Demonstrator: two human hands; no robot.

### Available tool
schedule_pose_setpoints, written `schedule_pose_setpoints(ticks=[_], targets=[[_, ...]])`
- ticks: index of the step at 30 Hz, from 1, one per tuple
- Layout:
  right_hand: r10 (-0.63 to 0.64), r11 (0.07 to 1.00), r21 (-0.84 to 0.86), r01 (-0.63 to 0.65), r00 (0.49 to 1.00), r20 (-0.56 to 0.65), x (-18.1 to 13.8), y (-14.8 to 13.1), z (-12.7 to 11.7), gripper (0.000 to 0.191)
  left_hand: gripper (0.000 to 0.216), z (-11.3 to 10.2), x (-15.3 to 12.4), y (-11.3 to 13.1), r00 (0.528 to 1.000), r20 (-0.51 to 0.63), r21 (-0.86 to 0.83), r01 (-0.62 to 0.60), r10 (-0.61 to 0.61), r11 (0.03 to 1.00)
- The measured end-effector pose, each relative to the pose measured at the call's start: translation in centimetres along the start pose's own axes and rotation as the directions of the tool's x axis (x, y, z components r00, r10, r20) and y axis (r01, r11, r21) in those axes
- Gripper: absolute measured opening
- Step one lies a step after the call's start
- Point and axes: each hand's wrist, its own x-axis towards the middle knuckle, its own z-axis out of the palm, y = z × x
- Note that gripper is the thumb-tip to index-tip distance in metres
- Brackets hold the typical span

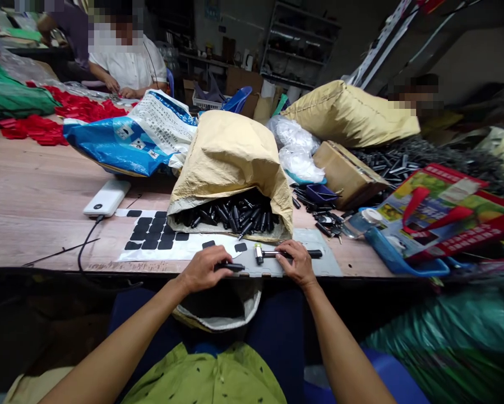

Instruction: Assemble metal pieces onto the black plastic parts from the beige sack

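Note:
My left hand is closed around a short black cylindrical part at the table's front edge. My right hand rests fingers-down on the black handle of a small hammer, whose light head points left. Both lie on a grey plate. Just behind them a tan sack lies open, spilling several black parts. A white sheet with black adhesive pads lies to the left of my hands.
A white power bank with a cable lies at left, beside a blue-white bag. Cardboard box, blue tray and colourful red box at right. Another sack opening sits in my lap. People work across the table by red parts.

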Motion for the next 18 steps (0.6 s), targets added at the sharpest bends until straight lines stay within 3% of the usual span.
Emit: schedule_pose_setpoints(ticks=[2, 4, 7, 9, 11, 13, 18], targets=[[-0.006, 1.0, 0.002, 0.006, 1.0, -0.005, -0.1, 0.0, 0.1, 0.017, 0.016, 0.6, -1.9, 1.3, 0.989, 0.123, -0.031, -0.074, 0.078, 0.997], [-0.006, 1.0, 0.005, 0.006, 1.0, -0.01, -0.1, 0.1, 0.1, 0.016, 0.018, 1.8, -4.0, 1.7, 0.975, 0.215, -0.013, -0.061, 0.062, 0.998], [-0.001, 1.0, 0.008, 0.001, 1.0, -0.02, -0.2, 0.1, 0.2, 0.015, 0.016, 4.3, -6.5, 0.7, 0.95, 0.268, 0.097, 0.14, -0.162, 0.985], [-0.003, 1.0, 0.008, 0.004, 1.0, -0.027, -0.2, 0.1, 0.2, 0.015, 0.019, 5.6, -7.4, -0.3, 0.896, 0.294, 0.194, 0.284, -0.332, 0.939], [-0.007, 1.0, 0.006, 0.008, 1.0, -0.03, -0.2, 0.1, 0.3, 0.015, 0.027, 6.1, -7.6, -0.7, 0.852, 0.319, 0.248, 0.348, -0.415, 0.904], [-0.007, 1.0, 0.002, 0.007, 1.0, -0.03, -0.2, 0.1, 0.3, 0.015, 0.031, 5.8, -7.3, -0.1, 0.859, 0.332, 0.215, 0.334, -0.39, 0.918], [-0.004, 1.0, -0.001, 0.004, 0.999, -0.035, -0.2, 0.1, 0.3, 0.015, 0.019, 3.5, -4.8, 3.6, 0.937, 0.293, 0.009, 0.195, -0.189, 0.981]])
